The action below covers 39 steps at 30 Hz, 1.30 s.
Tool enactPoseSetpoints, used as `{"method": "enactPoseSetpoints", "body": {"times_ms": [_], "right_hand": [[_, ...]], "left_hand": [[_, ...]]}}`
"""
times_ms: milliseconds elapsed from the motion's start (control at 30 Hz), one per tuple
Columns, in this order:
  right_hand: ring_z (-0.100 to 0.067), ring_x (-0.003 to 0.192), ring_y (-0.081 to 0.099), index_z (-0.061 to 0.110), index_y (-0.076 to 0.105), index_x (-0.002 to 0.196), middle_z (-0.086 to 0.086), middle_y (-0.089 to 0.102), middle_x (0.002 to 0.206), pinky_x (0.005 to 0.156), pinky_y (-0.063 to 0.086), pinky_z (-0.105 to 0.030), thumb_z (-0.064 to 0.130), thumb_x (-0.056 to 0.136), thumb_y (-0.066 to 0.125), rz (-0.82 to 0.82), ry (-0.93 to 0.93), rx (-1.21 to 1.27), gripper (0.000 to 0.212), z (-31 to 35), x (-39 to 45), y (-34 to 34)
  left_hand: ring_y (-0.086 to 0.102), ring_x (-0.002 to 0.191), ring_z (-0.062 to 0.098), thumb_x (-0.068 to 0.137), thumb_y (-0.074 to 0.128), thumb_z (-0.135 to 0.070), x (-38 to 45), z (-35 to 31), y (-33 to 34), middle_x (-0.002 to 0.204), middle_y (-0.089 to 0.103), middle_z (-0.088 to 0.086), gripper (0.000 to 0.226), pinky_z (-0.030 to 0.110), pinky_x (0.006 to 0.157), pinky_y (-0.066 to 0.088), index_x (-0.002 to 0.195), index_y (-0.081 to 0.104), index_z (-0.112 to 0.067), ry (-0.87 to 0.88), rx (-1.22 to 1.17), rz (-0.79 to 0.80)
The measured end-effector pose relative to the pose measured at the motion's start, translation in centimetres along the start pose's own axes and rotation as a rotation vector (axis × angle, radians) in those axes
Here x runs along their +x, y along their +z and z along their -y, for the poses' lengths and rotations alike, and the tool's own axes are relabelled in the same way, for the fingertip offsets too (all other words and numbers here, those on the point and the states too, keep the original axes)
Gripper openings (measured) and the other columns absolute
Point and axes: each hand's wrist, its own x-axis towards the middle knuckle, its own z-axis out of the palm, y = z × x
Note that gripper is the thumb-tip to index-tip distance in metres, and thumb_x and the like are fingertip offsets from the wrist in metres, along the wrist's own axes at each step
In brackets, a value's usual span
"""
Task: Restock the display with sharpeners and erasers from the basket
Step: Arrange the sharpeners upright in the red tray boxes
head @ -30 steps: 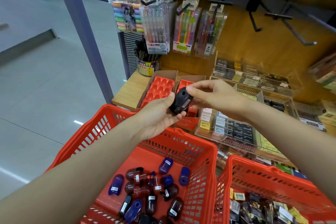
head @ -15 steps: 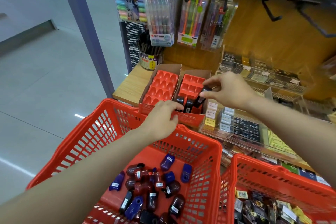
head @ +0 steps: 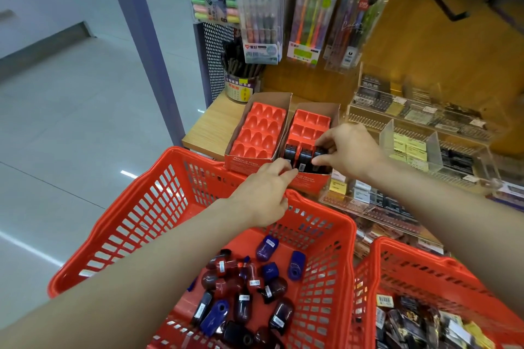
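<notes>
Seating black sharpener [head: 319, 160] in display box [head: 309, 181]; right hand [head: 350, 151] pinches it, left hand [head: 262, 191] fingers relaxed, steadying box. Next: release, fetch another from basket [head: 136, 224].

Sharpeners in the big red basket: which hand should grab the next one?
Probably the left hand. It hovers right over the basket of sharpeners, holding nothing, while the right hand pinches a black sharpener in the display tray.
</notes>
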Motion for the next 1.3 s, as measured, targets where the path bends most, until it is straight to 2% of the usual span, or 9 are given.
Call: {"method": "enactPoseSetpoints", "body": {"times_ms": [133, 267, 400, 467, 567, 733, 933, 1100, 1300], "right_hand": [[-0.019, 0.107, 0.065, 0.012, 0.068, 0.120, -0.006, 0.070, 0.118, 0.093, 0.052, -0.029, 0.029, 0.078, 0.081, -0.018, 0.005, -0.037, 0.047, -0.7, -0.5, 0.8], [-0.020, 0.107, 0.062, 0.027, 0.069, 0.117, 0.003, 0.071, 0.109, 0.098, 0.047, -0.044, 0.047, 0.076, 0.078, -0.058, 0.057, -0.140, 0.047, -0.5, -0.4, 1.6], [-0.024, 0.112, 0.060, 0.028, 0.063, 0.126, -0.001, 0.069, 0.117, 0.096, 0.047, -0.043, 0.052, 0.082, 0.071, 0.007, 0.052, -0.190, 0.050, -0.1, -0.6, 0.8], [-0.026, 0.107, 0.062, 0.023, 0.061, 0.128, -0.007, 0.066, 0.116, 0.089, 0.052, -0.041, 0.049, 0.088, 0.066, -0.087, -0.030, -0.146, 0.048, 0.4, -1.8, 0.0], [-0.022, 0.090, 0.065, 0.018, 0.071, 0.103, -0.005, 0.070, 0.098, 0.083, 0.053, -0.036, 0.027, 0.090, 0.062, -0.232, -0.192, 0.083, 0.018, 2.2, -5.3, 1.2], [-0.024, 0.089, 0.070, 0.021, 0.074, 0.088, -0.004, 0.074, 0.091, 0.083, 0.055, -0.032, 0.014, 0.079, 0.062, 0.405, 0.023, 0.087, 0.016, 2.8, -10.0, 12.7], [-0.030, 0.107, 0.065, 0.006, 0.066, 0.113, -0.016, 0.067, 0.115, 0.076, 0.049, -0.028, 0.018, 0.084, 0.063, 0.668, 0.303, -0.035, 0.032, 1.8, -11.5, 23.2], [-0.036, 0.122, 0.053, 0.004, 0.038, 0.131, -0.020, 0.047, 0.133, 0.097, 0.046, -0.036, 0.019, 0.084, 0.072, 0.630, 0.370, 0.014, 0.060, 1.8, -12.0, 28.0], [-0.035, 0.115, 0.056, 0.006, 0.038, 0.122, -0.018, 0.051, 0.126, 0.095, 0.047, -0.040, 0.028, 0.077, 0.082, 0.502, 0.393, 0.104, 0.066, 1.8, -11.6, 30.1]], "left_hand": [[0.015, 0.144, 0.020, 0.096, 0.048, -0.007, 0.2, -0.2, 0.4, 0.155, 0.015, -0.001, 0.067, 0.037, 0.115, 0.033, 0.156, 0.019, -0.011, -0.007, -0.018, 0.006], [0.015, 0.144, 0.019, 0.096, 0.048, -0.005, 0.3, 0.4, 0.7, 0.155, 0.016, -0.001, 0.067, 0.034, 0.116, 0.031, 0.156, 0.020, -0.011, -0.001, -0.038, 0.006], [0.025, 0.143, 0.021, 0.095, 0.050, -0.005, -0.2, 0.6, 0.6, 0.155, 0.021, 0.001, 0.065, 0.036, 0.115, 0.034, 0.155, 0.026, -0.011, 0.045, -0.068, 0.004], [0.038, 0.135, 0.025, 0.092, 0.055, -0.006, -1.3, 1.2, 0.6, 0.150, 0.032, 0.004, 0.061, 0.041, 0.110, 0.039, 0.150, 0.037, -0.013, 0.125, -0.051, -0.048], [0.049, 0.122, 0.031, 0.088, 0.058, -0.007, -3.7, 3.7, 1.5, 0.134, 0.049, 0.010, 0.048, 0.046, 0.102, 0.043, 0.135, 0.054, -0.013, 0.142, 0.025, -0.005], [0.059, 0.114, 0.026, 0.091, 0.056, -0.013, -8.6, 8.3, 5.3, 0.124, 0.064, 0.006, 0.036, 0.033, 0.098, 0.046, 0.127, 0.061, -0.015, -0.145, 0.165, 0.499], [0.059, 0.115, 0.027, 0.092, 0.057, -0.022, -11.5, 11.9, 12.5, 0.126, 0.063, 0.009, 0.040, 0.030, 0.095, 0.047, 0.131, 0.054, -0.014, -0.274, 0.122, 0.715], [0.061, 0.112, 0.031, 0.088, 0.065, -0.030, -11.1, 13.5, 16.8, 0.123, 0.063, 0.016, 0.066, 0.033, 0.092, 0.048, 0.143, 0.035, -0.008, -0.418, -0.013, 0.718], [0.059, 0.120, 0.025, 0.081, 0.076, -0.025, -10.7, 16.0, 19.9, 0.132, 0.059, 0.008, 0.077, 0.032, 0.101, 0.049, 0.145, 0.035, -0.011, -0.565, -0.177, 0.695]]}}
